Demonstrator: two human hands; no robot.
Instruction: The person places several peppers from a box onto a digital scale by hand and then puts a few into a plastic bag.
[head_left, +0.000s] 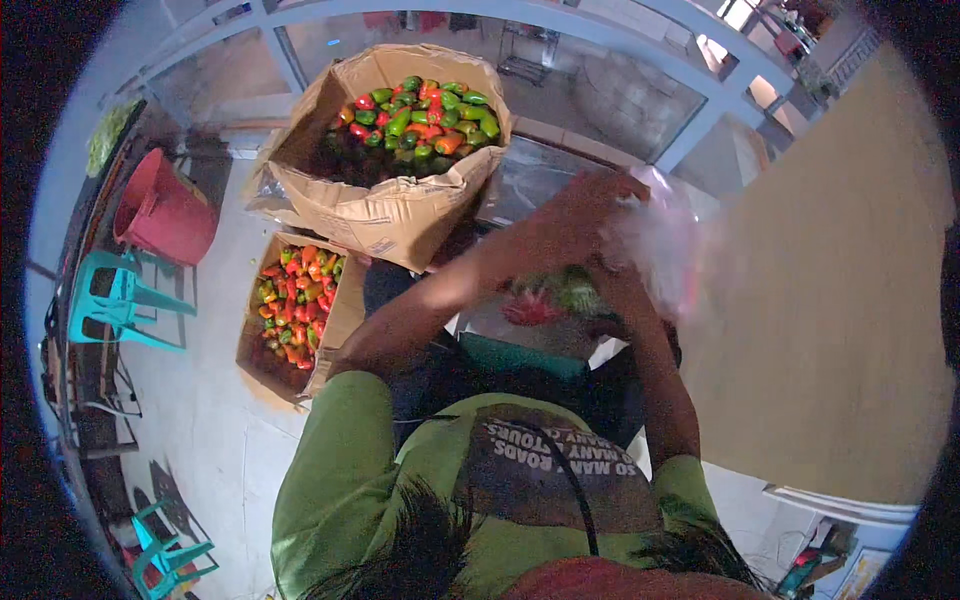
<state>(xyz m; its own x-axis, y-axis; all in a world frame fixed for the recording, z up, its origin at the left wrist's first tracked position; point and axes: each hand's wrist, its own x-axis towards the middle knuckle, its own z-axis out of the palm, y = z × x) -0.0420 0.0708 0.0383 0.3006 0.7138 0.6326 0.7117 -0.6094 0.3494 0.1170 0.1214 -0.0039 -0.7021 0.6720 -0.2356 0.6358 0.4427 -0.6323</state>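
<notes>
Both of my hands are at the upper right of centre, close together at a clear plastic bag (664, 247), which is blurred. My left hand (600, 195) reaches across from the left and grips the bag's upper edge. Lower down, my right hand (619, 259) is blurred against the bag; its fingers are hard to make out. Below the hands, in front of my lap, lie a blurred red bundle (529, 300) and a green one (577, 291), perhaps bagged peppers. A large cardboard box (375, 214) of green and red peppers (420, 116) stands to the upper left.
A smaller cardboard box (341, 307) with mostly red and orange peppers (300, 300) stands on the floor at left. Farther left are a red bucket (169, 214) and teal plastic stools (112, 296). A broad tan panel (817, 300) fills the right side. Windows (600, 97) lie ahead.
</notes>
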